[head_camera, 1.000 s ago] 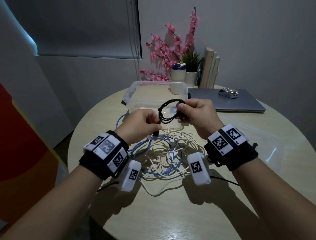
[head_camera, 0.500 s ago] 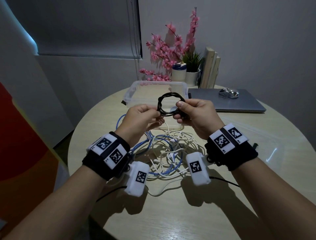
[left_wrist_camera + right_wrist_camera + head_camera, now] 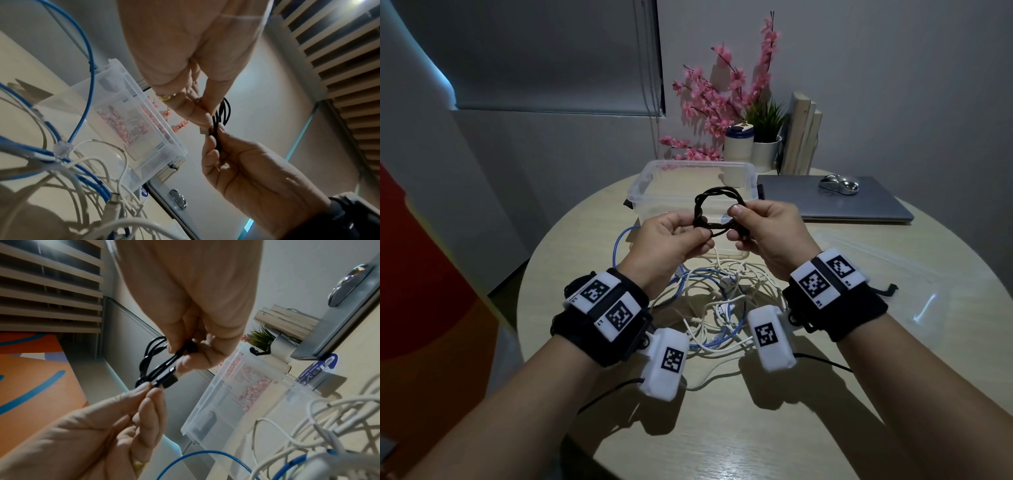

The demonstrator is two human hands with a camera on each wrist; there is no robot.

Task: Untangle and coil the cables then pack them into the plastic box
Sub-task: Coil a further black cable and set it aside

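Observation:
I hold a small black cable coil (image 3: 717, 192) above the table, in front of the clear plastic box (image 3: 650, 175). My left hand (image 3: 697, 233) pinches the coil's lower left side. My right hand (image 3: 736, 224) grips its right side. The strands look twisted round one another. In the right wrist view the coil (image 3: 151, 356) ends in a black plug (image 3: 169, 381) by the left hand's fingertips (image 3: 150, 391). The left wrist view shows the coil (image 3: 223, 112) pinched between both hands. A tangle of white and blue cables (image 3: 717, 303) lies on the table under my wrists.
The box stands open with no cables in it; its clear lid (image 3: 876, 270) lies flat on the right. A closed laptop (image 3: 835, 202) with a mouse (image 3: 839, 183) sits at the back right. Pink flowers (image 3: 709, 102), pots and books stand behind, on the round wooden table (image 3: 722, 428).
Both hands have raised the black coil slightly. The left hand has moved from the loose end below up to the coil's left side, and the loop is now tighter and twisted.

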